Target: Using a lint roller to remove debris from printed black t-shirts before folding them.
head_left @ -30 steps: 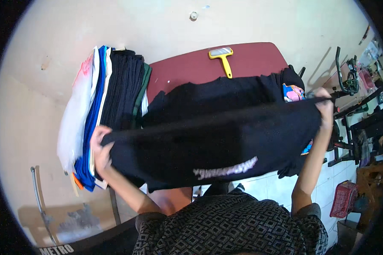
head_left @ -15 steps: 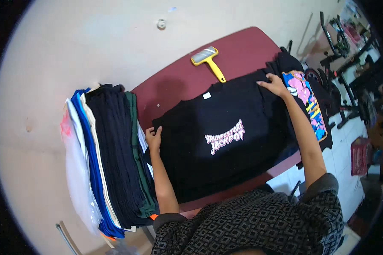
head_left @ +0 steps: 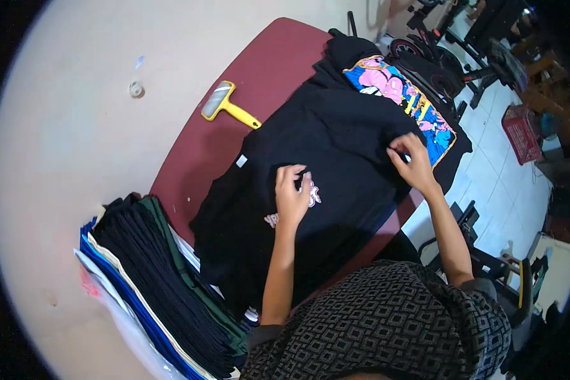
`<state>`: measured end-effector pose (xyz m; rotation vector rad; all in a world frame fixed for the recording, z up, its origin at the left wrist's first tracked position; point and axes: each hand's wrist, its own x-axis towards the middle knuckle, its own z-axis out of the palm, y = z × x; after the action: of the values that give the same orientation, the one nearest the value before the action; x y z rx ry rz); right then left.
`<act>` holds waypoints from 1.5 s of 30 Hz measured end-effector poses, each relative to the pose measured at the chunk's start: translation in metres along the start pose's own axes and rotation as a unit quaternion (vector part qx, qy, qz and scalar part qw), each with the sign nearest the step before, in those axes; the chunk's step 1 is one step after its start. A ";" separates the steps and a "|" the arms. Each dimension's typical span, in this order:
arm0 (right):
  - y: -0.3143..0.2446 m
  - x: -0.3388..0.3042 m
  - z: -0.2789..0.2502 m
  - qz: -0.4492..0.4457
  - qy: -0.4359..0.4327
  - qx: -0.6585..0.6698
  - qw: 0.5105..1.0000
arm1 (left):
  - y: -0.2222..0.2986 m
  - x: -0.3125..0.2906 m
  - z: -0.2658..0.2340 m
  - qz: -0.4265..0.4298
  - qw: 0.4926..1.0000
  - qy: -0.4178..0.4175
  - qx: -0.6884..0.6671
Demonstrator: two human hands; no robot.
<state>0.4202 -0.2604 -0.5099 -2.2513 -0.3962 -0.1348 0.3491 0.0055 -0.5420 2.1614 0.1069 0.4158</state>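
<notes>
A black T-shirt (head_left: 335, 139) with a small pink-and-white print lies spread over the table, its white neck label facing the wall. My left hand (head_left: 291, 196) is over the middle of this shirt and partly covers the print. Its fingers are bent, with a gap between them and the thumb. Near the shirt's right side is my right hand (head_left: 413, 166), fingers curved and thumb apart, with no cloth visibly gripped. Just beyond it lies another black garment with a large colourful print (head_left: 402, 92).
A yellow-handled lint roller (head_left: 234, 111) rests on the dark red table (head_left: 272, 57) by the wall. At the left stands a stack of folded garments (head_left: 158, 272), with clear plastic beside it. Exercise equipment (head_left: 434, 54) and a red basket (head_left: 521, 134) are on the right.
My left hand has left the shirt's left edge and moved over its print. My right hand has come off the shoulder to the shirt's right side. The view has turned rightward.
</notes>
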 end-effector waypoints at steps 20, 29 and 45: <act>0.058 -0.027 -0.014 -0.084 -0.155 0.001 0.984 | 0.080 0.113 0.182 0.093 0.950 -0.184 0.234; 0.085 -0.018 -0.017 -0.141 -0.205 0.061 0.967 | 0.100 0.140 0.181 0.013 0.984 0.163 -0.069; 0.095 0.045 -0.035 0.019 -0.180 0.342 0.922 | 0.118 0.019 0.144 -0.161 0.979 0.091 0.082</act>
<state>0.4947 -0.3343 -0.5458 -1.5774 -0.5006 0.3934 0.4058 -0.1709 -0.5190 2.2115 0.6032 0.4270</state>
